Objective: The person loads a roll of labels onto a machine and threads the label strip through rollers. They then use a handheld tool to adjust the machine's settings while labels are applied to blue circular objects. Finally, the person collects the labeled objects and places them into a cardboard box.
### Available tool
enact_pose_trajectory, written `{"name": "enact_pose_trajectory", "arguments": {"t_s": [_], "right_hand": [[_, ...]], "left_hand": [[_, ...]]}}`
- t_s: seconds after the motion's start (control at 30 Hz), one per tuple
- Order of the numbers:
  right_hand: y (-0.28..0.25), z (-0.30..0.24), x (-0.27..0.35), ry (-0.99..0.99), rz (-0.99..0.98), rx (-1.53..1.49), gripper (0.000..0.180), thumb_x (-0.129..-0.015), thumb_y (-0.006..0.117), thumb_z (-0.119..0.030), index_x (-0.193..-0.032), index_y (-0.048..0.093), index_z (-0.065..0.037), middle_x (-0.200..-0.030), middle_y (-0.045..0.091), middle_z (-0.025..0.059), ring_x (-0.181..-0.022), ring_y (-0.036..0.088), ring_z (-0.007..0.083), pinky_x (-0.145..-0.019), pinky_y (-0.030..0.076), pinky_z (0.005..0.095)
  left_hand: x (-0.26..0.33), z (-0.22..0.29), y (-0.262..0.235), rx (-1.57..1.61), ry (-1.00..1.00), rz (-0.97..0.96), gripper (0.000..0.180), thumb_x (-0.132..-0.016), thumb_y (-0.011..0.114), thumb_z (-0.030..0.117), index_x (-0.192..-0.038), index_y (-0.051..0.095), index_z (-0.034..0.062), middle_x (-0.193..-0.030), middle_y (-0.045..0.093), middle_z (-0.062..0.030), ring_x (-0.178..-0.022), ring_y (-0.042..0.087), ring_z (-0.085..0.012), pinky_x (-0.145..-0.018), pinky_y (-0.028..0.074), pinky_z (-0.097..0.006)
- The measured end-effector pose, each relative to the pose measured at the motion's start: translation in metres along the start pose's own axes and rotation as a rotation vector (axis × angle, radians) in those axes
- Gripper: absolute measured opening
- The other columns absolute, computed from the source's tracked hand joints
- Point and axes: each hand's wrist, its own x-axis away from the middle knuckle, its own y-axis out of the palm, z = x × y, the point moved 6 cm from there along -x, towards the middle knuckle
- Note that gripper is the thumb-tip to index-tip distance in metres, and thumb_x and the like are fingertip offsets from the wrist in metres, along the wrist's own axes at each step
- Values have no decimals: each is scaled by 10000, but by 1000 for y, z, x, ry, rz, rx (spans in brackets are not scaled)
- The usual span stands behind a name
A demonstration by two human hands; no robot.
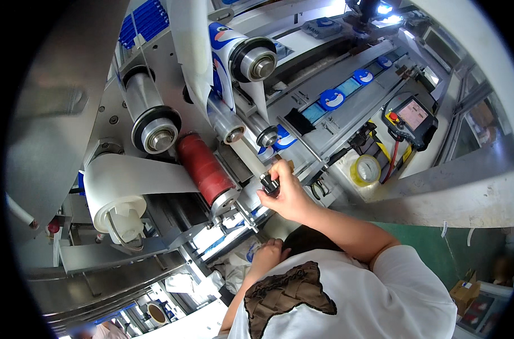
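Note:
My right hand (288,195) is closed around a black knob (269,183) at the end of a pale roller shaft on the machine. Left of it sits a red roller (205,169) with a metal end, over which a white web (147,174) runs from a white roll core (124,212). Lower down, close to my body, my left hand (266,258) has its fingers curled; whatever they hold, if anything, is hidden. A metal rod (246,217) sticks out from the machine just above that hand. Metal guide rollers (155,133) carry printed blue-and-white film (222,68) above.
Blue round printed pieces (332,99) lie along a conveyor track at the upper right. A control panel (412,116) with a red button stands beside it, near a roll of yellow tape (365,170). A cardboard box (464,292) is at the lower right, by the green floor (423,248).

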Motion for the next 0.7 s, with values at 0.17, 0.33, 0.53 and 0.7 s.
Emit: {"name": "enact_pose_trajectory", "arguments": {"t_s": [0.17, 0.33, 0.53, 0.7], "right_hand": [[-3, -8, -2, -29, -139, 147, 411, -768, 689, -122, -946, 323, -70, -832, 504, 85, -660, 556, 160, -502, 427, 280], [21, 24, 8, 564, -27, -988, 350, -811, 647, -94, -935, 320, -119, -784, 504, 59, -604, 536, 152, -473, 412, 262], [3, 2, -9, 89, -59, 25, 449, -709, 728, -109, -865, 308, -82, -692, 451, 60, -587, 494, 163, -515, 400, 344], [10, 22, 3, 224, -47, -485, 455, -749, 681, 2, -913, 273, -117, -790, 445, 35, -643, 506, 88, -549, 448, 223]], "left_hand": [[-1, 1, -4, -7, -15, -16, 307, -801, 620, 295, -897, 562, 9, -870, 596, -161, -794, 621, -328, -670, 515, -390], [-1, 1, -5, -28, -7, -8, 312, -803, 616, 311, -892, 563, 17, -865, 597, -159, -791, 622, -325, -661, 517, -392], [-1, -3, -1, -36, -5, -26, 325, -804, 615, 326, -908, 561, 22, -862, 599, -161, -792, 621, -329, -660, 517, -395], [-3, -3, -3, -42, -13, -32, 330, -800, 619, 330, -904, 561, 21, -870, 599, -166, -801, 619, -331, -661, 517, -394]]}}
